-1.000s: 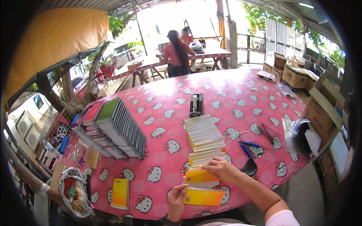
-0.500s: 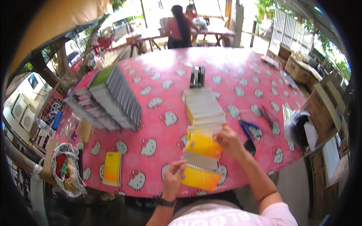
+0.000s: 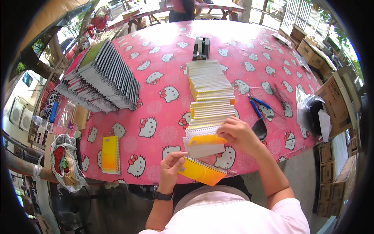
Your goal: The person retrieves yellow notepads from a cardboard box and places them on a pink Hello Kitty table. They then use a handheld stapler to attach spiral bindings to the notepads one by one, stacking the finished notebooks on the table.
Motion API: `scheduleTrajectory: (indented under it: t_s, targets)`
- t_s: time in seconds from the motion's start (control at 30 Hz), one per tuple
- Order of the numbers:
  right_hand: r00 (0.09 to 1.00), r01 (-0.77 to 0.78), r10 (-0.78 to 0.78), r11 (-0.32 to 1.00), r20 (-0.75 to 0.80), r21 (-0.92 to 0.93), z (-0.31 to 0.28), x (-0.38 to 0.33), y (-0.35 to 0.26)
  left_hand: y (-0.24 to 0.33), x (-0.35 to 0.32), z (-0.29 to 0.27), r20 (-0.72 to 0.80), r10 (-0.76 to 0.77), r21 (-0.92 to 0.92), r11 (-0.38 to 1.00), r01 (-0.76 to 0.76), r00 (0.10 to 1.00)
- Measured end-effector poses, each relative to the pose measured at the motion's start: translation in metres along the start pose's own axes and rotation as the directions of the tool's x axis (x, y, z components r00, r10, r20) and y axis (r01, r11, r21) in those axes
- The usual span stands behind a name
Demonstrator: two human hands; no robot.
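Observation:
My left hand (image 3: 170,168) pinches the upper left corner of a yellow-orange spiral notebook (image 3: 202,171) at the table's near edge. Its dark wire coil runs along the top, and a loose end sticks out on the right. Just beyond, my right hand (image 3: 238,134) is closed on the edge of a yellow notebook cover (image 3: 208,139), tilted up over white pages (image 3: 204,150). A long row of overlapping notebooks (image 3: 210,84) stretches away behind it, mostly showing white page edges. Another yellow spiral notebook (image 3: 111,154) lies flat to the left.
Tall stacks of spiral notebooks (image 3: 105,78) stand at left. A tape dispenser (image 3: 201,48) sits beyond the row. Blue-handled pliers (image 3: 257,106) and loose dark wire coils (image 3: 281,99) lie at right. A plastic bag (image 3: 64,163) hangs left; cardboard boxes (image 3: 337,105) are at right.
The view has tilted downward. My left hand has drawn its notebook closer to me and angled it, right end lower. The cover in my right hand now appears more edge-on.

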State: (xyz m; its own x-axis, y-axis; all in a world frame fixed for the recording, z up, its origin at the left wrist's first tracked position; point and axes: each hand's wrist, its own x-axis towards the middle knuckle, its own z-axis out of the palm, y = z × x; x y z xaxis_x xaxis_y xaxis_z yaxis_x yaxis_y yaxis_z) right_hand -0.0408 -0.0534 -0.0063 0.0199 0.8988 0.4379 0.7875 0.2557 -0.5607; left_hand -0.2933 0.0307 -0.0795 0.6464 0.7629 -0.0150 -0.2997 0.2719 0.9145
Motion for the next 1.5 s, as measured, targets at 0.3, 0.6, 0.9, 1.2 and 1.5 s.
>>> scheduleTrajectory:
  t_s: [0.3,0.6,0.9,1.2,1.5]
  targets:
    - [0.983,-0.046,0.059,0.996,-0.176,0.073,0.038,-0.002,-0.029,-0.001,0.005,0.011,-0.134,0.094,0.092,0.992,-0.082,0.987]
    - [0.925,-0.295,0.377,0.784,-0.042,0.546,0.060,-0.005,-0.051,0.006,0.016,0.037,-0.061,0.127,0.016,0.992,-0.126,0.990]
    - [0.959,-0.263,0.283,0.891,0.001,0.371,0.047,0.003,-0.057,0.017,0.015,0.039,0.033,0.453,0.541,0.742,-0.397,0.891]
    - [0.997,-0.001,0.021,0.970,-0.077,0.245,0.055,0.012,-0.064,0.018,0.008,0.036,-0.001,0.548,0.700,0.598,-0.391,0.836]
    - [0.990,-0.032,0.055,0.984,-0.128,0.178,0.057,0.007,-0.087,0.024,0.000,0.019,-0.150,0.579,0.691,0.641,-0.334,0.801]
